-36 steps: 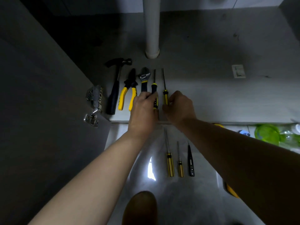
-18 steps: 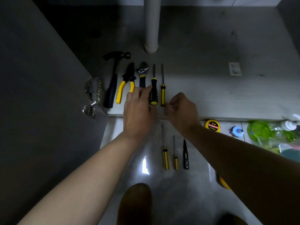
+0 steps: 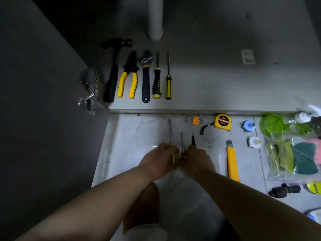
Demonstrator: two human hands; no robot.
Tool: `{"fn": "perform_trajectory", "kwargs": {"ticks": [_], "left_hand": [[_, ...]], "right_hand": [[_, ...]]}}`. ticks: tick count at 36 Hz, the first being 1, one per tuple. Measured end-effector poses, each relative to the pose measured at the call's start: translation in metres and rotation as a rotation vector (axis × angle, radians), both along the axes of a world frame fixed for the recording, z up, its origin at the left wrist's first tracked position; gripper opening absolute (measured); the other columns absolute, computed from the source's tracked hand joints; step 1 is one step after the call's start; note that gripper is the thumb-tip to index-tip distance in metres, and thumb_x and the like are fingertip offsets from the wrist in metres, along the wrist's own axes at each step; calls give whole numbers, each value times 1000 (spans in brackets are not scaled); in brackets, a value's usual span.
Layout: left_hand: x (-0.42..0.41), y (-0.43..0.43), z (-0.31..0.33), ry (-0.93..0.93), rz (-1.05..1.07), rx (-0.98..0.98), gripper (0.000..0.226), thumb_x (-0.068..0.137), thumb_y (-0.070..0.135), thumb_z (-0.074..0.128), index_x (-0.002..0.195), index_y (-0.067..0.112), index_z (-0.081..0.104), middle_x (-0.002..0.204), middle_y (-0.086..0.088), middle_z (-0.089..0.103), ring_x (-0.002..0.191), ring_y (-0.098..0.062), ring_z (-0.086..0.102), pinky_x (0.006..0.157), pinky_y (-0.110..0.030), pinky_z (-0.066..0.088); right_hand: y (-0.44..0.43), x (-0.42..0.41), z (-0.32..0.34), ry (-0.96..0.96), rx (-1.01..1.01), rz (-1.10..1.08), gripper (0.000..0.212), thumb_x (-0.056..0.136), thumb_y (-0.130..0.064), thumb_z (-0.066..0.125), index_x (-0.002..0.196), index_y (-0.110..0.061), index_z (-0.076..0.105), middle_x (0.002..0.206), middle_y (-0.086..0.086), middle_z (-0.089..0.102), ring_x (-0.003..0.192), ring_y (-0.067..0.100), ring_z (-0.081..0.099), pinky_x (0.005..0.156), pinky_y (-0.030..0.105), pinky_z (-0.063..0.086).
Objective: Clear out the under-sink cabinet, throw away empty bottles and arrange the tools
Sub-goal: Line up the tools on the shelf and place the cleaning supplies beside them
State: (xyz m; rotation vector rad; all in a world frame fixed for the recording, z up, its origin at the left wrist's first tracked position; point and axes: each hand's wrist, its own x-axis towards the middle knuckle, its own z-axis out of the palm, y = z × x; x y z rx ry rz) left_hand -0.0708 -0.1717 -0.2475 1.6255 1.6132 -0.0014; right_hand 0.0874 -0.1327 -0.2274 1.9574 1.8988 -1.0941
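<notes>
On the cabinet floor (image 3: pixel 217 87) lie a hammer (image 3: pixel 111 72), yellow-handled pliers (image 3: pixel 129 79), an adjustable wrench (image 3: pixel 145 75), a thick screwdriver (image 3: pixel 157 80) and a thin yellow screwdriver (image 3: pixel 168 80), side by side. On the tiles in front lie a long yellow screwdriver (image 3: pixel 171 134), a small screwdriver (image 3: pixel 182 141) and a black pointed screwdriver (image 3: pixel 193 140). My left hand (image 3: pixel 159 159) is closed round the long yellow screwdriver's handle. My right hand (image 3: pixel 196 159) curls over the black screwdriver's handle, which it hides. The small screwdriver's handle shows between the two hands.
Hex keys (image 3: pixel 194 120), a tape measure (image 3: pixel 222 122), a yellow utility knife (image 3: pixel 231 160), two bottle caps (image 3: pixel 248 126) and a plastic bag of sponges (image 3: pixel 293 153) lie on the tiles to the right. A drain pipe (image 3: pixel 155 18) rises behind the tools. The open door with its hinge (image 3: pixel 89 84) stands at left.
Both hands have left the tools in the cabinet and come down to the three screwdrivers on the tiles. The view has tilted down, showing more tools at right.
</notes>
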Motion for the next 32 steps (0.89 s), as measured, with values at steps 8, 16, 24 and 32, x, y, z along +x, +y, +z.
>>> {"fn": "perform_trajectory", "kwargs": {"ticks": [8,16,24,32], "left_hand": [[5,-6,-11,1,1,49,49,87,33,71,129,36,45,126,-5,45,102,-33,64,84,-33,51],[-9,-22,-1,-110,8,170,45,82,29,70,125,37,57,129,11,48,111,-17,61,90,-24,49],[3,-23,40,-208,134,426,34,84,23,74,118,28,66,112,8,50,81,-8,60,75,-20,52],[29,6,75,-301,116,601,20,86,15,75,106,17,74,103,5,57,77,-7,60,71,-22,53]], "right_hand": [[-2,-8,-11,-71,5,45,24,96,-31,54,109,-17,68,105,6,70,97,26,68,85,37,58],[25,12,20,166,-170,55,16,85,-32,70,83,-17,66,75,1,66,59,11,63,55,27,56],[82,35,102,528,-149,67,10,92,-8,68,82,-7,64,69,8,61,45,10,49,43,22,41],[119,43,131,722,68,-122,11,91,-11,69,82,-12,63,54,-7,58,50,10,54,48,23,46]]}}
